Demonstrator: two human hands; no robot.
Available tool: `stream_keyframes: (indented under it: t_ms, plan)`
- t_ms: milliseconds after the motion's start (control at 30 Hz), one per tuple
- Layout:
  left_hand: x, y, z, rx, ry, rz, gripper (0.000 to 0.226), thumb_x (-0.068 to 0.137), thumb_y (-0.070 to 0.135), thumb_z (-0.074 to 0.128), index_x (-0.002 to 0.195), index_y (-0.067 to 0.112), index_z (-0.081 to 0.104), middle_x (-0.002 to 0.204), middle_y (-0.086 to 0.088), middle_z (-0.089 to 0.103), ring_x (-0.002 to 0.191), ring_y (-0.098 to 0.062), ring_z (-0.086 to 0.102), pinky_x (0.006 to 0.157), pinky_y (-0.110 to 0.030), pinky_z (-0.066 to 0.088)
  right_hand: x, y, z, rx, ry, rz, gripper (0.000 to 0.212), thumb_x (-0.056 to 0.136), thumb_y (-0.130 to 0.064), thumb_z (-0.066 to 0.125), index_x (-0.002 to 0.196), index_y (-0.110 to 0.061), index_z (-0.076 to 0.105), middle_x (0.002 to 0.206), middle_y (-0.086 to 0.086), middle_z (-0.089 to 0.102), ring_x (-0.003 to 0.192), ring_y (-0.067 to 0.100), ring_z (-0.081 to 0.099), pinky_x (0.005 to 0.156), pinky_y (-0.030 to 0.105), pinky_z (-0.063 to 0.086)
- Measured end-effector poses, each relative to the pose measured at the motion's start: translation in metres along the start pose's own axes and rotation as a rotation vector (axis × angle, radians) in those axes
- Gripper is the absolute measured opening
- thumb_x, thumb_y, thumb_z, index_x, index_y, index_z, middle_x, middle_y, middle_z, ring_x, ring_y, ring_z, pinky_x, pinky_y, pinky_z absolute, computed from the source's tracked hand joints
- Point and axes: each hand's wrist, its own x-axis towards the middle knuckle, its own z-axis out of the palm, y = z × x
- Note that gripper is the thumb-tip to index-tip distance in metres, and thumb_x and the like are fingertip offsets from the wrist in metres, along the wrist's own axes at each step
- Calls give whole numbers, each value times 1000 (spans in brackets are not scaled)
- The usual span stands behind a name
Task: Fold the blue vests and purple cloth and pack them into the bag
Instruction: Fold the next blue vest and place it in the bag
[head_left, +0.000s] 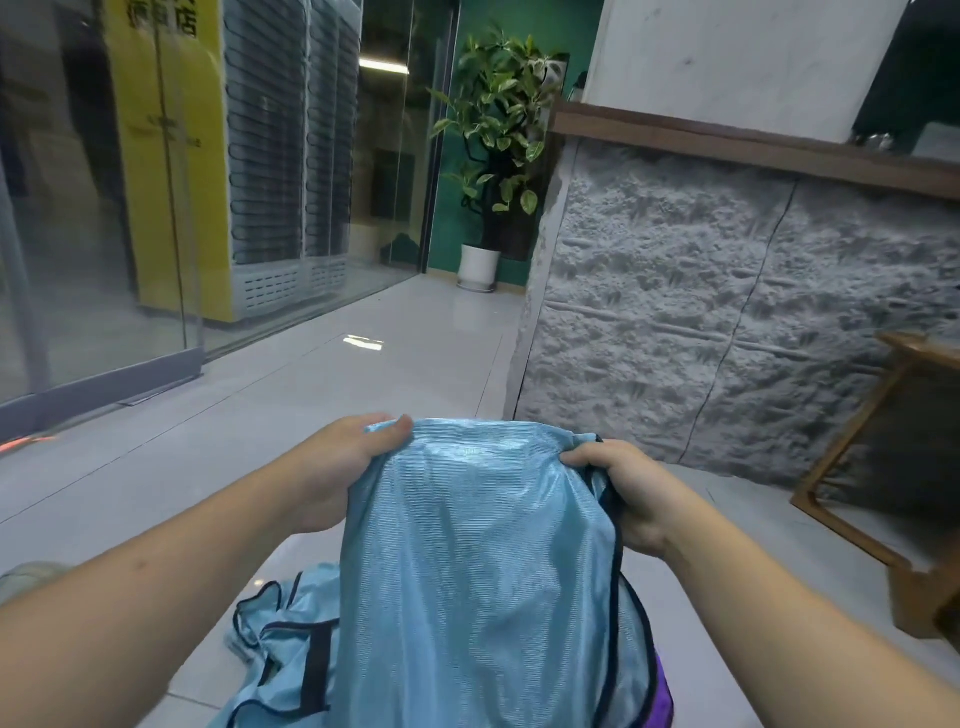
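Both bare forearms reach forward from the lower corners of the view, raised in front of the person, and together they hold up a shiny light-blue mesh vest with dark navy trim (478, 561) by its top edge. The left hand (353, 467) sits at the upper left corner of the vest, its fingers curled behind the fabric and the thumb pressed over the front, pinching the edge. The right hand (621, 493) grips the upper right corner with its fingers folded tight round a bunched bit of cloth and trim, the back of the hand turned outward. The vest hangs stretched between the two hands and drapes down towards the bottom of the view. Beneath it on the glossy pale tiled floor (395, 353) lies a second light-blue vest with navy binding (280, 654), crumpled to the lower left, and a strip of purple cloth (662, 696) peeks out at the lower right, just beside the hanging vest. Further off stand a leafy green plant in a white pot (493, 156), a rough grey stone-textured wall (727, 312) and a wooden frame (852, 467) at the right.
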Motion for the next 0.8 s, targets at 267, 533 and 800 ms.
stream_keyframes:
  t_ms: [267,533,800]
  plan:
    - [-3,-51,-3,-462,-55,-199,83,73,76,74,116,6,78,115,-20,75,105,-37,71,103,-52,50,15,15,14,218,44,83,18,94,-9,58,106,-2,70,87,17,73,69,30,71,64,36,59]
    - [3,-56,5,-225,-126,-330,25,92,22,72,103,1,79,106,-20,76,89,-33,75,88,-47,59,29,33,-1,480,37,30,47,95,-40,68,114,2,77,113,20,76,97,36,76,93,48,56]
    - [12,-54,11,-284,-12,-326,36,98,34,70,112,3,78,103,-18,76,84,-32,75,77,-43,61,25,92,19,497,-234,115,105,49,-43,104,135,3,64,135,25,66,119,40,68,99,49,54]
